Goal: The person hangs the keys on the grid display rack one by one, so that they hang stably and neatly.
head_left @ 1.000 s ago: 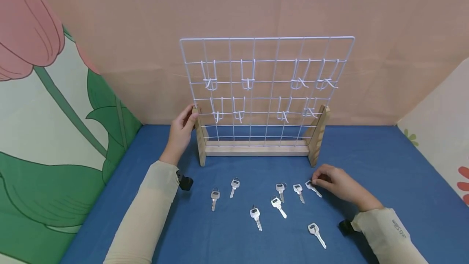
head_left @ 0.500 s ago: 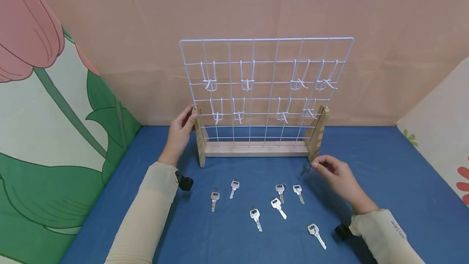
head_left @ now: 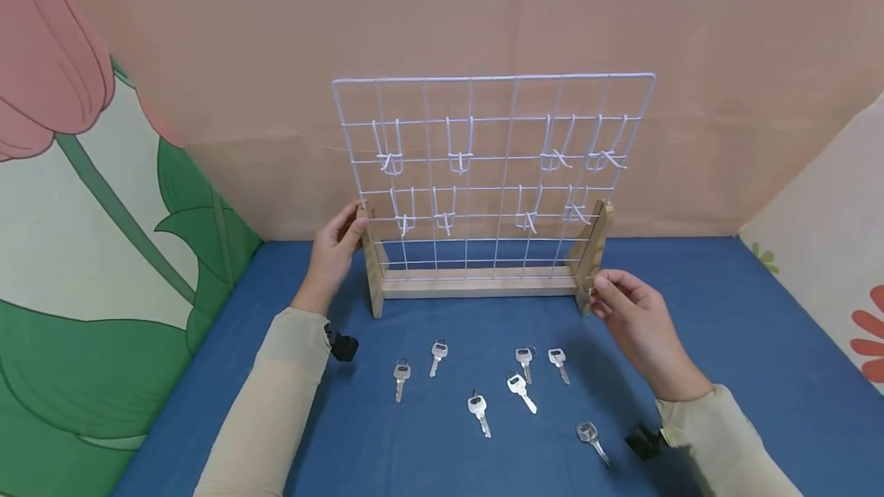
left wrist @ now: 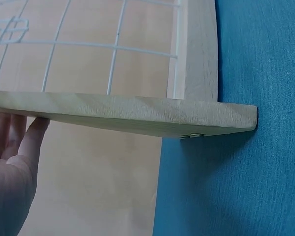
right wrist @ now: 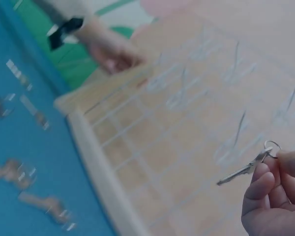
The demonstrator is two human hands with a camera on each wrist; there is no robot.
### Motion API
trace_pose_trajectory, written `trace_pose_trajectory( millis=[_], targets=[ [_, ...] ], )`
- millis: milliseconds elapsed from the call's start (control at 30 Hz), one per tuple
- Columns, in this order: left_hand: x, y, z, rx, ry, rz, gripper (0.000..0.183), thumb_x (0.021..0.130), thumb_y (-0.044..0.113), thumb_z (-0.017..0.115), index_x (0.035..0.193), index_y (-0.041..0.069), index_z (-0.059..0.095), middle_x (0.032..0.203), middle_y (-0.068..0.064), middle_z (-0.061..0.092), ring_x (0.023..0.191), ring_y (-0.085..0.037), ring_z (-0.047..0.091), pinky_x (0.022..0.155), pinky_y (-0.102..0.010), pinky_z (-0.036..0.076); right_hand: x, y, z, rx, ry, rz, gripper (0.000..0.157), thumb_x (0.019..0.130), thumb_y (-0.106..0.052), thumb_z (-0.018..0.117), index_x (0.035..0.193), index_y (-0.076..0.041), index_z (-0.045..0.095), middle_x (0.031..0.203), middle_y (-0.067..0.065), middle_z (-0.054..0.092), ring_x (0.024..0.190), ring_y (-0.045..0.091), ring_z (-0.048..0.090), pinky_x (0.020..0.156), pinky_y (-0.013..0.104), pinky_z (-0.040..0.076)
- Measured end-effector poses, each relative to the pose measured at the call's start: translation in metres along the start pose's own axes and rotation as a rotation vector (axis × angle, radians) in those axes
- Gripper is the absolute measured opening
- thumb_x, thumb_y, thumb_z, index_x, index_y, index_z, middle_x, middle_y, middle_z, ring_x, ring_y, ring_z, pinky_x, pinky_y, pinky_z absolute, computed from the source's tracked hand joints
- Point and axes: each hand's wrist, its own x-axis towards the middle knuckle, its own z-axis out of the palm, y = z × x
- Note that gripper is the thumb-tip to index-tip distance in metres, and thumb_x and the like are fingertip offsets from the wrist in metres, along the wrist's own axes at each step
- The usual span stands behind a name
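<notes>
A white wire grid rack [head_left: 493, 78] with several hooks stands in a wooden base [head_left: 476, 284]. My left hand [head_left: 334, 251] holds the upper part of its left wooden upright [head_left: 373, 267]; the left wrist view has fingertips at the outer face of that upright. My right hand [head_left: 631, 320] pinches a silver key [right wrist: 241, 173] by its ring [right wrist: 272, 144] between thumb and forefinger. In the head view this hand is in front of the foot of the right upright [head_left: 594, 251], and the key is mostly hidden there. The right wrist view catches the key's blade pointing away from the fingers.
Several loose silver keys lie on the blue cloth [head_left: 414, 451] in front of the rack, among them one key [head_left: 478, 409] near the middle and another key [head_left: 588, 436] closest to the right sleeve. A plain tan backdrop [head_left: 276, 98] rises behind the rack.
My right hand has picked the rightmost key of the back row off the cloth and raised it toward the right upright. The left hand keeps its place on the left upright.
</notes>
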Motion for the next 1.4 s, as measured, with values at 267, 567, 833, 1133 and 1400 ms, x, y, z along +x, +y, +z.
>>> trace_pose_trajectory(
  millis=[267, 567, 833, 1133, 1400],
  targets=[
    [0.001, -0.007, 0.001, 0.0, 0.012, 0.03, 0.053, 0.107, 0.029, 0.051, 0.155, 0.009, 0.042, 0.152, -0.014, 0.049, 0.134, -0.029, 0.05, 0.107, -0.042, 0.046, 0.013, -0.045, 0.022, 0.066, 0.036, -0.224, 0.012, 0.103, -0.006, 0.057, 0.108, 0.004, 0.062, 0.093, 0.005, 0.06, 0.083, 0.016, 0.054, 0.07, 0.02, 0.051],
    [-0.001, -0.011, 0.002, 0.026, 0.023, 0.062, 0.051, 0.108, 0.028, 0.049, 0.155, 0.009, 0.042, 0.151, -0.014, 0.05, 0.134, -0.03, 0.051, 0.106, -0.045, 0.046, 0.042, -0.075, 0.035, 0.228, 0.154, -0.458, 0.015, 0.099, -0.002, 0.062, 0.104, 0.012, 0.061, 0.092, 0.013, 0.06, 0.08, 0.021, 0.054, 0.07, 0.023, 0.053],
    [0.0, -0.007, 0.002, 0.01, 0.027, 0.068, 0.053, 0.108, 0.029, 0.049, 0.155, 0.007, 0.041, 0.15, -0.015, 0.051, 0.135, -0.029, 0.05, 0.108, -0.046, 0.044, 0.071, -0.079, 0.036, 0.29, 0.234, -0.513, 0.015, 0.097, -0.003, 0.066, 0.104, 0.01, 0.061, 0.092, 0.017, 0.06, 0.078, 0.022, 0.053, 0.068, 0.023, 0.052],
    [-0.001, -0.014, 0.005, 0.0, 0.025, 0.066, 0.051, 0.108, 0.03, 0.049, 0.154, 0.009, 0.043, 0.15, -0.017, 0.05, 0.133, -0.029, 0.051, 0.106, -0.045, 0.046, 0.091, -0.072, 0.028, 0.335, 0.227, -0.446, 0.01, 0.098, 0.0, 0.064, 0.102, 0.008, 0.062, 0.089, 0.015, 0.06, 0.074, 0.02, 0.055, 0.064, 0.021, 0.052],
    [0.003, -0.013, 0.003, -0.014, 0.024, 0.036, 0.052, 0.108, 0.026, 0.049, 0.156, 0.01, 0.039, 0.152, -0.013, 0.049, 0.137, -0.03, 0.048, 0.11, -0.045, 0.043, 0.106, -0.072, 0.028, 0.268, 0.229, -0.381, 0.017, 0.097, -0.006, 0.067, 0.106, 0.006, 0.06, 0.089, 0.012, 0.059, 0.074, 0.018, 0.053, 0.062, 0.019, 0.051]
  ],
)
